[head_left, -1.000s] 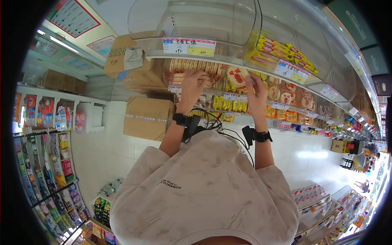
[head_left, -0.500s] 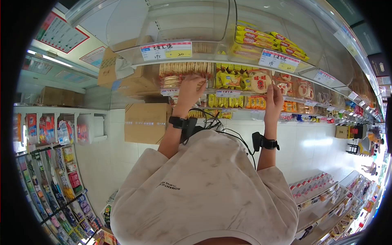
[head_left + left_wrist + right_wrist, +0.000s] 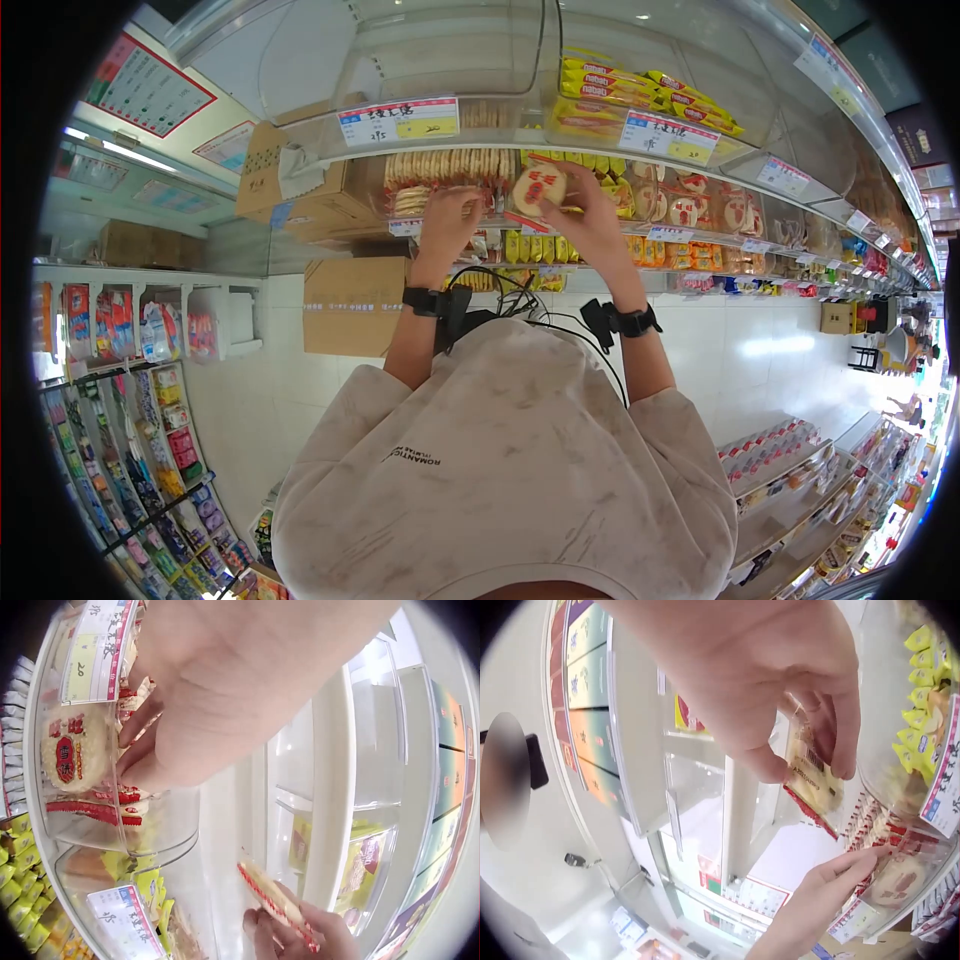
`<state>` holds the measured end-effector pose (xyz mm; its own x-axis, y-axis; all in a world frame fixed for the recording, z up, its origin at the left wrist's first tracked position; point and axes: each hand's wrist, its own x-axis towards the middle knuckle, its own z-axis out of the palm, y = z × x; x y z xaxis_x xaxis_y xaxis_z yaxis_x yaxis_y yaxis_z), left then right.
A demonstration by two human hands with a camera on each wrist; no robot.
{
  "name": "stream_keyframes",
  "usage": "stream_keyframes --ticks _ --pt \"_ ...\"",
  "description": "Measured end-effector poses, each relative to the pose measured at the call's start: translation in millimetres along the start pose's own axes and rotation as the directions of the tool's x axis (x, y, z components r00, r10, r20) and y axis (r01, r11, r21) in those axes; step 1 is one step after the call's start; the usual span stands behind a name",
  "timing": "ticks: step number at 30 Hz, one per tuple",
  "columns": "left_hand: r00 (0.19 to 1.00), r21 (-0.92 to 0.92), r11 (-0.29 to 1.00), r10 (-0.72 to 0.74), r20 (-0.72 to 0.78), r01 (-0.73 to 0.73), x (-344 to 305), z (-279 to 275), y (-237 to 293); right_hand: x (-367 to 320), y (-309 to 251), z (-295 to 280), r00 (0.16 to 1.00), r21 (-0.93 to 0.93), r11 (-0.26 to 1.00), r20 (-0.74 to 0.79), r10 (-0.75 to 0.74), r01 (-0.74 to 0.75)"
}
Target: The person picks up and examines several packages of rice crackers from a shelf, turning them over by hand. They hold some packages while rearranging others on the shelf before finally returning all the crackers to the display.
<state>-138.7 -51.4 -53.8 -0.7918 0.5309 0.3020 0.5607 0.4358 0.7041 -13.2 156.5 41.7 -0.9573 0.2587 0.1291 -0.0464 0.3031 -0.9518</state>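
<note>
In the upper middle of the head view, a cracker packet (image 3: 538, 188) is held by the right hand (image 3: 590, 218), its printed face turned to the camera. The fingers are clamped on its right side, so that most of the wrapper is left projecting toward the left of the frame. In the right wrist view the packet is seen at centre right, pinched between the thumb at its left and the bent fingers at its right; its red-edged lower end is left exposed below the fingertips. In the left wrist view it is shown nearly edge-on and slanted at the lower middle, the red strip facing the camera. The left hand (image 3: 450, 228) is seen just left of the packet in the head view, apart from it. Its fingers are only slightly bent and are rested against the stacked crackers (image 3: 450, 164) in a clear bin (image 3: 180, 816). Behind the held packet, yellow packets (image 3: 615, 188) are shelved, and a price tag (image 3: 400, 120) is fixed above the stack. Farther up and to the right, yellow wafer packs (image 3: 640, 92) are piled in another tray. A cardboard box (image 3: 355, 300) is placed left of the left forearm, at the middle left of the frame.
</note>
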Motion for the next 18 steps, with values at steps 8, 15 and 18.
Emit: stream_keyframes --ticks 8,15,18 --pt "0.998 0.073 0.995 0.067 -0.008 -0.066 -20 -2 -2 50 -2 48 0.938 -0.685 0.643 0.206 -0.28 0.343" --pt "0.998 0.218 0.976 0.023 -0.063 -0.008 -36 2 10 83 -5 45 0.855 -0.548 0.763 0.518 -0.014 0.344" --pt "0.997 0.216 0.976 0.028 -0.072 -0.012 -38 4 6 104 9 47 0.822 -0.576 0.747 0.565 0.07 0.332"
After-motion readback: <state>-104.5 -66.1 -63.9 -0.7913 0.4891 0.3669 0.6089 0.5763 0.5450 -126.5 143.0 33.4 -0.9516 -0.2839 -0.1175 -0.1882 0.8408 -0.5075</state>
